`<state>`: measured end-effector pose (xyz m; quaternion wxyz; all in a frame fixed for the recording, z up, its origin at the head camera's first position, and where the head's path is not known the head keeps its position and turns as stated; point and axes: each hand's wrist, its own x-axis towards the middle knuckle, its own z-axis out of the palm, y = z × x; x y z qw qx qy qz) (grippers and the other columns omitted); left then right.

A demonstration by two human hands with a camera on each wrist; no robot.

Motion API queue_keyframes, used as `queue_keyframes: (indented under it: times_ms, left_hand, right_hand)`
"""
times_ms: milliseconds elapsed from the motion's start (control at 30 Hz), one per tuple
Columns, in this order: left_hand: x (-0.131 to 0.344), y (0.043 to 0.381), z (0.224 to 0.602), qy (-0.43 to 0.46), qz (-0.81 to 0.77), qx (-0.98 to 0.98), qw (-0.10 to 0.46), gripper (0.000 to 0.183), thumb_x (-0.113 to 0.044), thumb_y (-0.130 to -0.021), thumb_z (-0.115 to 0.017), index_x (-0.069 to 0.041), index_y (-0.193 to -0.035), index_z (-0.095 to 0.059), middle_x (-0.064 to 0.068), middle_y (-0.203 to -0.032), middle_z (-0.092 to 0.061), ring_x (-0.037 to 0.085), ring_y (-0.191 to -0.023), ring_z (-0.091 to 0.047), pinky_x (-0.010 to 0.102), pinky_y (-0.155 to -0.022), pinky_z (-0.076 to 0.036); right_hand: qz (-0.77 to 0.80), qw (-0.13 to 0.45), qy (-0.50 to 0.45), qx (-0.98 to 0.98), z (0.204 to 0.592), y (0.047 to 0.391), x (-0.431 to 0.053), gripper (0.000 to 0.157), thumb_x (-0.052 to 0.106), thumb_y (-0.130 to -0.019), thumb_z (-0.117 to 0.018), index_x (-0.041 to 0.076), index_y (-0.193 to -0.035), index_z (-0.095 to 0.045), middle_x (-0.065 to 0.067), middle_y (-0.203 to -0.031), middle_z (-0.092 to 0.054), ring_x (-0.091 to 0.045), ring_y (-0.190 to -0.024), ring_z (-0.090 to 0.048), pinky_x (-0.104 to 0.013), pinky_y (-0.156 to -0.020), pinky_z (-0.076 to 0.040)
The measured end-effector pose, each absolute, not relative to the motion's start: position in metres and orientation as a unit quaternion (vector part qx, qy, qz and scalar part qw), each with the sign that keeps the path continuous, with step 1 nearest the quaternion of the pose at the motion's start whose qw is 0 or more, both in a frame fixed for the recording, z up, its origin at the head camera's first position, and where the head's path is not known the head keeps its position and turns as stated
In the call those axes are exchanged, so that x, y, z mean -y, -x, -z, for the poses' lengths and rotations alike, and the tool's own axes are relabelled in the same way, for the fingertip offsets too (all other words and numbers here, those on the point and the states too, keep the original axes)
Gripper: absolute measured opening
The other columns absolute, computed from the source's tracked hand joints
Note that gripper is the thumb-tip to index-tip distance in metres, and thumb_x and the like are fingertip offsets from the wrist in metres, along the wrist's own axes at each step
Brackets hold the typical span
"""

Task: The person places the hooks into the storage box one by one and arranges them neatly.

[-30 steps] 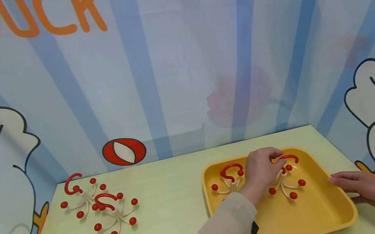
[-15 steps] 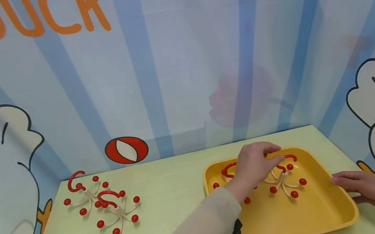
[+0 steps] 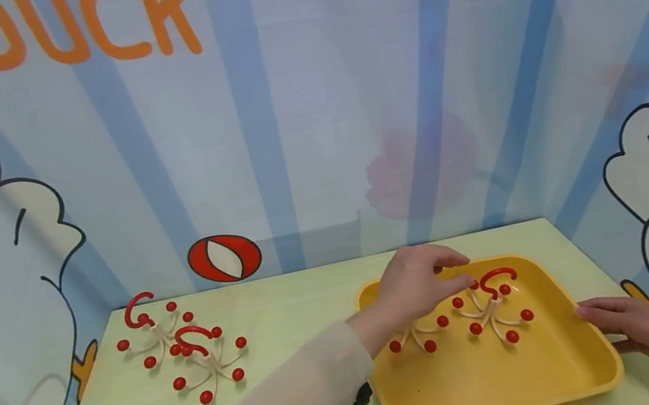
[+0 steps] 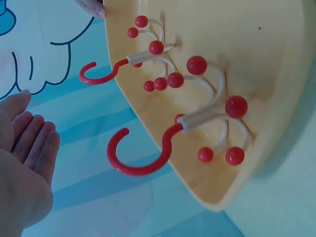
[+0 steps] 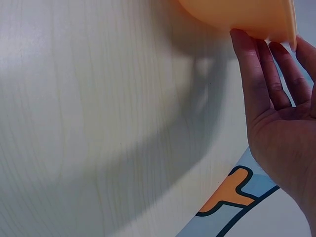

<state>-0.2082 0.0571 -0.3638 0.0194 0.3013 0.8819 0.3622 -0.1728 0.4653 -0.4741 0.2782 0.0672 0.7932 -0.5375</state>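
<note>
In the head view my left hand hovers over the back left of a yellow tray, fingers loosely bent with a gap to the thumb. Two hooked pieces stand in the tray, each with a red hook, a pale stem and curved prongs tipped with red balls. The right piece shows fully; my left hand partly covers the left piece. The left wrist view has both pieces apart from the left hand. My right hand grips the tray's right edge, thumb at the rim, fingers underneath.
Two more such pieces, a back one and a front one, stand close together on the pale table at the left. A striped cartoon backdrop rises behind the table and on both sides.
My left hand has come away from the right piece's hook and moved left, uncovering that piece. The right hand keeps its grip on the tray. The head view has shifted slightly.
</note>
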Motion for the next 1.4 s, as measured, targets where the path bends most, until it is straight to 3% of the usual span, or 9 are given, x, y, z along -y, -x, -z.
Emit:
queue_keyframes:
  times_ms: [367,633,1400]
  left_hand:
    - [-0.004,0.207,0.351,-0.322,-0.318,-0.891,0.015,0.031,-0.032,-0.099,-0.080,-0.023,-0.129,-0.079,-0.009,-0.126,-0.077,0.011,-0.113,-0.072,0.026,-0.097,-0.058]
    - [0.045,0.205,0.347,-0.294,-0.319,-0.901,0.019,0.033,-0.032,-0.098,-0.081,-0.022,-0.129,-0.079,-0.005,-0.125,-0.077,0.020,-0.114,-0.072,0.038,-0.100,-0.059]
    - [0.193,0.187,0.353,-0.209,-0.334,-0.918,-0.037,0.034,-0.022,-0.093,-0.085,-0.015,-0.127,-0.080,0.004,-0.126,-0.077,0.033,-0.113,-0.075,0.049,-0.096,-0.062]
  right_hand:
    - [0.530,0.271,-0.086,-0.799,0.475,0.174,-0.462,0.068,0.041,-0.115,-0.051,-0.016,-0.152,-0.043,-0.013,-0.133,-0.071,-0.024,-0.114,-0.071,-0.053,-0.097,-0.061]
    - [0.532,0.269,-0.087,-0.798,0.475,0.174,-0.462,0.068,0.040,-0.114,-0.051,-0.016,-0.151,-0.044,-0.011,-0.132,-0.071,-0.023,-0.113,-0.071,-0.052,-0.096,-0.061]
    - [0.545,0.277,-0.071,-0.788,0.478,0.175,-0.466,0.065,0.039,-0.115,-0.049,-0.016,-0.150,-0.045,-0.008,-0.130,-0.072,-0.020,-0.111,-0.072,-0.051,-0.096,-0.062]
